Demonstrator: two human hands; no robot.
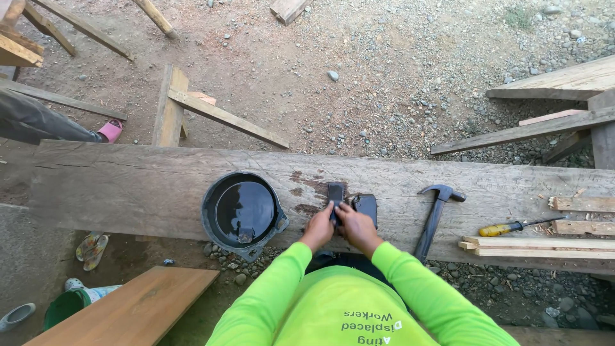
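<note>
Both hands meet over a small dark flat block point(335, 192) that lies on the wide weathered plank point(128, 186), and a wet patch stains the wood around it. My left hand point(319, 227) and my right hand point(354, 225) press a thin dark piece against the near end of that block; I cannot tell what the piece is. A second dark block point(367, 206) lies just right of my right hand. Left of my hands stands a black round basin point(242, 213) holding dark water. My sleeves are bright green.
A black claw hammer point(434, 218) lies on the plank to the right, then a yellow-handled screwdriver point(512, 227) and thin wood strips point(544, 247). Loose boards lie on the gravel beyond. Another person's leg and pink sandal point(110, 130) are at far left. A brown board point(128, 311) sits lower left.
</note>
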